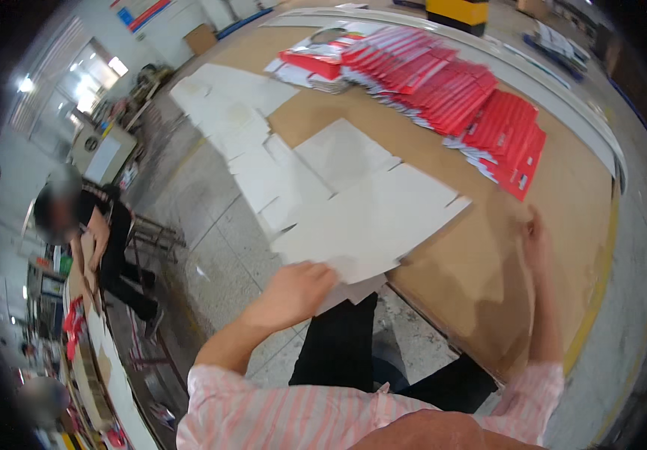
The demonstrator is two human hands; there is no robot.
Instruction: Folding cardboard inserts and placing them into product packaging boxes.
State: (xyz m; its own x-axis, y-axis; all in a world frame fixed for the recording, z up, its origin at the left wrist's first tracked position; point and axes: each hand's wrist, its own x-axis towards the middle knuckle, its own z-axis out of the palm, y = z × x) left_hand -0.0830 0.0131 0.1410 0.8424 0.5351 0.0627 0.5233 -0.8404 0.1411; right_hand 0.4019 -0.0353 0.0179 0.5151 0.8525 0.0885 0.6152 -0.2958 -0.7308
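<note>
My left hand (302, 291) is closed on the near left corner of a flat white cardboard box blank (368, 217) with cut slots and flaps. The blank lies on the brown table and juts past its near edge, above my legs. My right hand (536, 238) is over the right part of the table, slightly blurred, its thumb and fingertip apart and nothing visible in it. It is nearest to the close end of a fanned row of red and white flat packages (443, 82). More white cardboard blanks (233, 112) reach toward the far left.
The brown cardboard-covered table (518, 300) has a pale curved rim (563, 82) at the far side. A clear-topped roll (329, 36) lies on the packages at the far left. Beyond stands a yellow and black object (456, 13). At left, a person (102, 232) sits at another bench.
</note>
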